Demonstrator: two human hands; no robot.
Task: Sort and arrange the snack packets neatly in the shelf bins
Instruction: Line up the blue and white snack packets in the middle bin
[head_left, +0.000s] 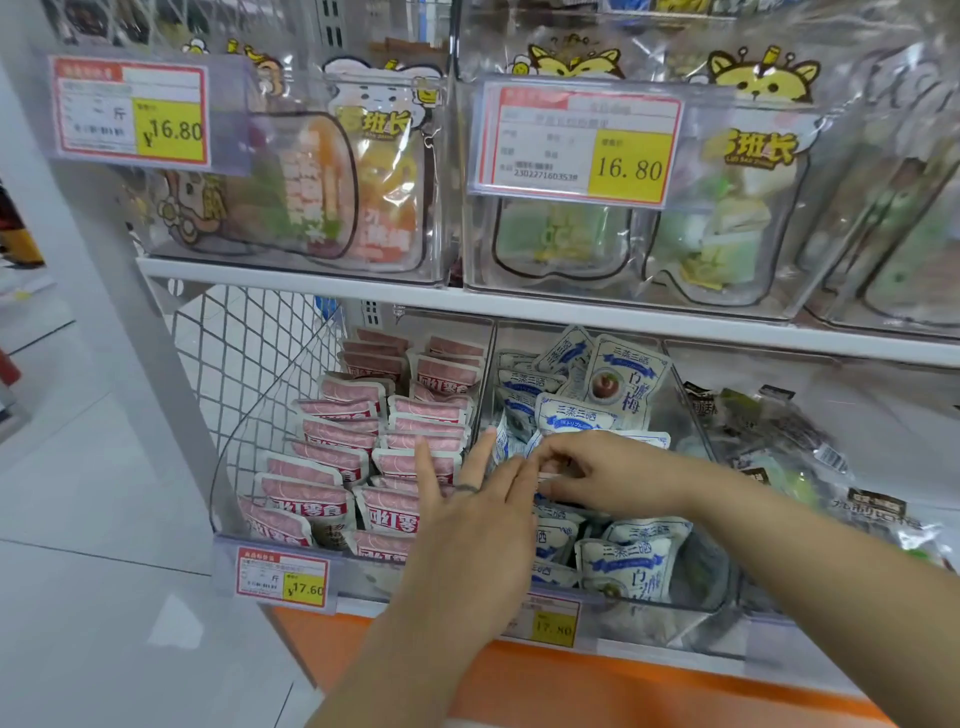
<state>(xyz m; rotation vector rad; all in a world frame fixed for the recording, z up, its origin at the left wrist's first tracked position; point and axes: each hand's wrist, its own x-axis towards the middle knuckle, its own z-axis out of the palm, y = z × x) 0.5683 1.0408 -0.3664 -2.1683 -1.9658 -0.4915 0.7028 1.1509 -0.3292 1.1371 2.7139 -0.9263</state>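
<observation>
**Shelf unit** (311, 278): white, 2 tiers. Top and rt side cut off by frame.

**Upper tier, 2 clear bins**
- Lt upper bin (440, 223): orange pouches (332, 182), large, cartoon print, blurred behind plastic.
- Rt upper bin (475, 249): green pouches (727, 223), same style. Far-rt ones lost in glare.

**Lower tier, 3 bins**
- Lt lower bin (363, 574): pink packets (343, 431), upright, 2 rows.
- Mid bin (675, 613): blue-white packets (623, 374), loose, tilted, some flat.
- Rt lower bin (857, 395): dark packets (779, 431), jumbled, blurred, part cut off.

**Left hand** (467, 519): fingers straight and spread, holding nothing. Sits in front of the divider between lt lower and mid bins.

**Right hand** (597, 473): fingers curled, pinching held packet (550, 475) over centre of mid bin, just beside the left fingertips. Pkt mostly hidden, only a white edge shows.

**Price tags**: 16.80 tag (130, 111); second 16.80 tag (576, 143); 17.60 tag (283, 577); 17.80 tag (553, 621), part hidden by lt wrist.

**Ring** (466, 488): dark band on a lt finger.
</observation>
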